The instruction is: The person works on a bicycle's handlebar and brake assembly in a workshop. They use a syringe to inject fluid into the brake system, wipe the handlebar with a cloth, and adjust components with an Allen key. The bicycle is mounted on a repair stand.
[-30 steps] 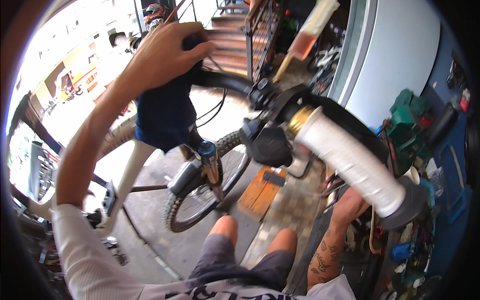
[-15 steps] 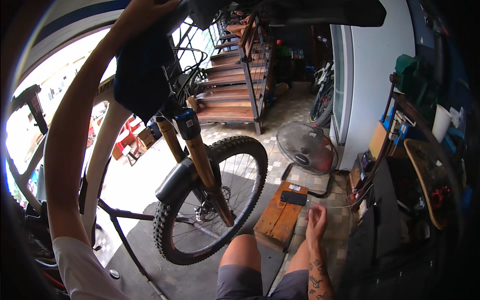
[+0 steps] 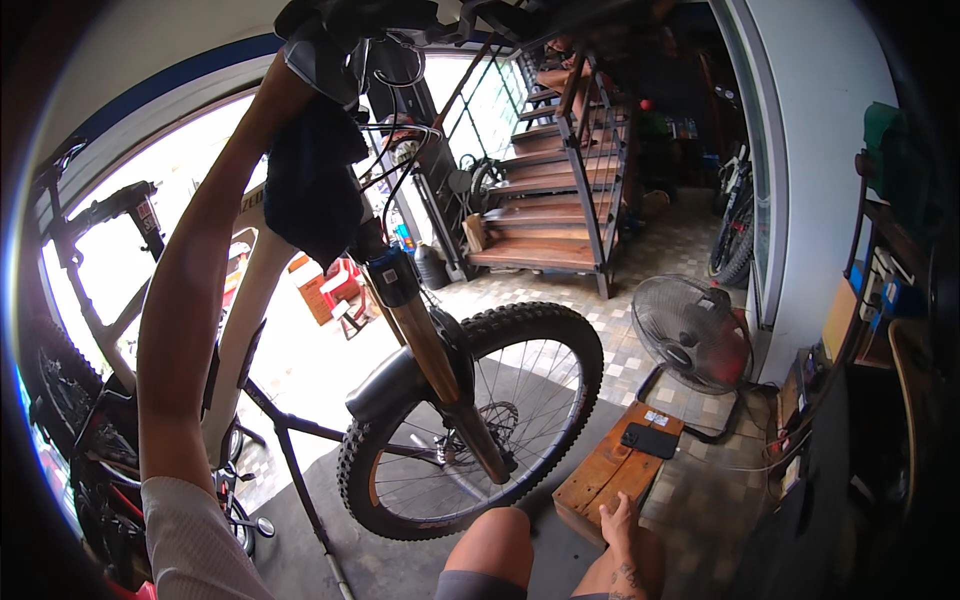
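A cream-framed bicycle (image 3: 425, 350) is dominating the left and centre of the frame, its gold-and-black fork standing above a knobbly front wheel (image 3: 365, 490) at lower centre. We are stretching our left arm up toward the handlebar (image 3: 400, 15) at the top edge, beside a dark blue cloth (image 3: 315, 185) that is hanging in the upper left. Our left hand (image 3: 285, 88) is mostly hiding there, and we cannot tell how its fingers are standing. At lower right of centre, our right hand (image 3: 620, 522) is hovering over or resting on the near end of a wooden box (image 3: 605, 478); its fingers are showing slightly apart, loosely bent, with nothing visible between them. A dark phone (image 3: 650, 440) is lying on the box, a floor fan (image 3: 690, 335) is standing just behind it, and wooden stairs (image 3: 545, 205) are rising at upper centre.
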`<state>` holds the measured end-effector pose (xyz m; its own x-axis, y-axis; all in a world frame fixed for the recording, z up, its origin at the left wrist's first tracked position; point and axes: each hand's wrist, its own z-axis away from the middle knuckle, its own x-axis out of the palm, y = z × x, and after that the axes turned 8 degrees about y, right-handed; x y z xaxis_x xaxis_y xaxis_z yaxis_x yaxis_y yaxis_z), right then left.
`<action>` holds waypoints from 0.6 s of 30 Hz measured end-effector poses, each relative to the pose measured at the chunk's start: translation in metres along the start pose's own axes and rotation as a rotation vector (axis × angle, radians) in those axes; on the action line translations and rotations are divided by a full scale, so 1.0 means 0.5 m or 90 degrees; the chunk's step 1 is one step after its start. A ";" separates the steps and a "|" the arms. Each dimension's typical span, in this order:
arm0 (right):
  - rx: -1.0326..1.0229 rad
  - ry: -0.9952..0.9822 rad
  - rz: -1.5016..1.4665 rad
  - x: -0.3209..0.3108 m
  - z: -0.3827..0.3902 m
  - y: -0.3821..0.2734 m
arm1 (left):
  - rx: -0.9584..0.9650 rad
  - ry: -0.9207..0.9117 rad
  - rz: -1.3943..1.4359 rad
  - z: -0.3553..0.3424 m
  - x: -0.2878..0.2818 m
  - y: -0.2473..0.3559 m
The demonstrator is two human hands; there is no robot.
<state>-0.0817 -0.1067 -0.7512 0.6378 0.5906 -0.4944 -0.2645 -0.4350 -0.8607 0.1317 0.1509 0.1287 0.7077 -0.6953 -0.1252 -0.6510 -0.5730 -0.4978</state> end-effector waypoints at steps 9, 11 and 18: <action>0.066 -0.148 0.111 0.003 -0.003 -0.025 | -0.135 -0.069 -0.011 -0.026 -0.018 0.056; 0.058 -0.158 0.124 -0.001 -0.003 -0.024 | -0.149 -0.077 -0.013 -0.028 -0.017 0.064; 0.017 -0.165 0.149 -0.001 0.005 -0.006 | -0.193 -0.101 -0.016 -0.024 -0.022 0.075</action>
<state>-0.0830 -0.1043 -0.7488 0.3539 0.6318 -0.6897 -0.4031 -0.5624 -0.7220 0.0964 0.1317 0.1219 0.7434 -0.6162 -0.2601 -0.6674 -0.7087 -0.2285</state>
